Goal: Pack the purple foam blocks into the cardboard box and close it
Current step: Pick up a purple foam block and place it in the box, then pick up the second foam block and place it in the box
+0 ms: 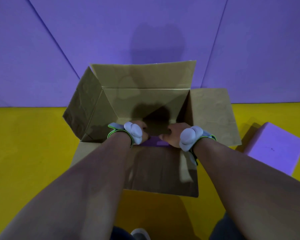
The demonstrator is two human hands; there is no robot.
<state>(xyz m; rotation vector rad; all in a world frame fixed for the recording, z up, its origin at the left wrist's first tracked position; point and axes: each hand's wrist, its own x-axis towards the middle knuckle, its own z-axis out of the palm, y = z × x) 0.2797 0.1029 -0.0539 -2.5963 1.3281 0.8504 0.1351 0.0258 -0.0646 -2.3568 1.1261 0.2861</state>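
The cardboard box [145,104] is sitting on the yellow floor [24,153] with all four flaps standing or lying open: the far flap [144,75] is tilting up toward the purple wall [145,32], the left flap [81,104] is angling upward, the right flap [213,116] is lying out nearly flat, and the near flap [156,170] is hanging toward the person.

Both arms are reaching down into the box from the near side. The left hand [142,130] and the right hand [173,135] are low inside it, close together, each curled with fingers bent around a purple foam block [156,142] lying at the bottom against the near wall. Only a narrow strip of that block is showing between and under the hands, so how far it runs along the bottom is hard to tell. The rest of the box interior is lying in shadow, and I cannot make out anything else in there.

Each wrist is wearing a strap with a pale rounded device on it, the left one [133,134] and the right one [189,137].

A second purple foam block [274,146] is resting on the floor to the right of the box, just beside the edge of the right flap and outside the box.

At the bottom edge, a shoe [140,234] and dark trouser legs are showing.
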